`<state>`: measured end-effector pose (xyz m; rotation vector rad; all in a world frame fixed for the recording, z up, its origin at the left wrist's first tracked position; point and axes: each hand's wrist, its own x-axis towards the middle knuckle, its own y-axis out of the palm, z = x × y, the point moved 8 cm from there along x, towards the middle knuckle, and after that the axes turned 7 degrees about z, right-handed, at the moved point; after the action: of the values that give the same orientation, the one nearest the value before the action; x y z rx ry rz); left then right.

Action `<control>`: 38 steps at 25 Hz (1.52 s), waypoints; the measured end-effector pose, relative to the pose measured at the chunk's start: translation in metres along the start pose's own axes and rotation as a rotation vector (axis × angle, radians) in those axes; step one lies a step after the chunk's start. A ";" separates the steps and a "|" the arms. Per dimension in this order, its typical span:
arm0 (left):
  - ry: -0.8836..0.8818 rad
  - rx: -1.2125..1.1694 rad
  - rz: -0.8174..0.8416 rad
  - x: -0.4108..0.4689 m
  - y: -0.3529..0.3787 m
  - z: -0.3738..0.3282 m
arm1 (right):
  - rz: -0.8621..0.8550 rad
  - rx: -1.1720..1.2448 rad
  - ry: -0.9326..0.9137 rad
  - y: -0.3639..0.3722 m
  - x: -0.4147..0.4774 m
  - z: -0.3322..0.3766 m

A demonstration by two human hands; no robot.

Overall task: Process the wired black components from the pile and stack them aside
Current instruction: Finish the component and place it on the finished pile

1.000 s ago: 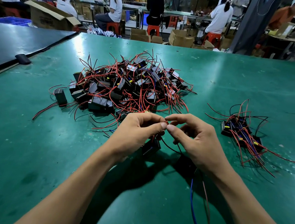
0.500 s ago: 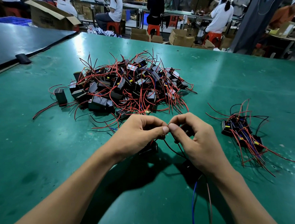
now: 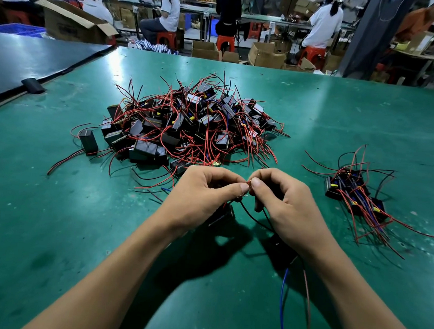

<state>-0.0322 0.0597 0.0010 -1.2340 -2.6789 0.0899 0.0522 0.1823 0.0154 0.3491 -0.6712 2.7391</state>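
Hands, left hand [image 3: 203, 192] and right hand [image 3: 283, 203], pinching 1 component's red wire tips [image 3: 248, 184] together mid-bench, pile [image 3: 187, 128] behind, stack [image 3: 354, 193] toward right edge; likely joining wires, next set it on stack

I see a green worktop [image 3: 318, 115], scuffed, with glare streaks. At my far left lies a dark blue-black mat [image 3: 24, 58], a small black block [image 3: 32, 85] on its edge. Beyond the worktop: an open cardboard box [image 3: 74, 23] at left, more cartons [image 3: 267, 54] on the floor. Red stools [image 3: 225, 42] in a row. Several people in white shirts [image 3: 323, 24] sit with backs turned at long benches. Blue crate [image 3: 19, 29] at far left. A grey pillar [image 3: 371, 33] stands at right.
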 end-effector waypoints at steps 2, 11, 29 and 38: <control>0.014 0.021 -0.023 -0.001 -0.002 -0.003 | -0.041 0.001 -0.013 -0.005 -0.001 0.001; 0.127 0.369 -0.123 -0.006 -0.006 -0.023 | -0.073 -0.213 -0.138 -0.011 -0.004 0.011; 0.139 0.466 -0.119 -0.006 -0.002 -0.027 | -0.066 -0.258 -0.189 -0.009 -0.003 0.017; 0.142 0.476 -0.121 -0.007 -0.003 -0.026 | -0.100 -0.303 -0.128 -0.007 -0.002 0.013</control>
<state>-0.0253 0.0516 0.0257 -0.8910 -2.4041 0.5619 0.0588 0.1813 0.0292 0.4741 -1.0549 2.4867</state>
